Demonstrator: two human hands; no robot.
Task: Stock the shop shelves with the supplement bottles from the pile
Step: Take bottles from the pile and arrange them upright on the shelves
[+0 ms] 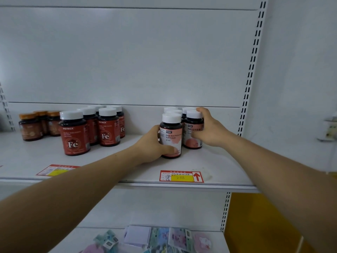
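On the white shelf [102,172], the left hand [151,145] wraps around the front pink-label bottle [171,136], thumb across its lower label, while the right hand [209,128] grips the neighbouring bottle [193,131] just beside it — both stand upright ahead of more white-capped bottles. Red "Fe" bottles [74,133] stand well apart to the left; a price tag [181,176] lies at the shelf's front edge.

Both forearms are bare to the frame's edge, entering from seven and four o'clock; no sleeves, rings or watches show on the left hand [151,143] or the right hand [209,128].
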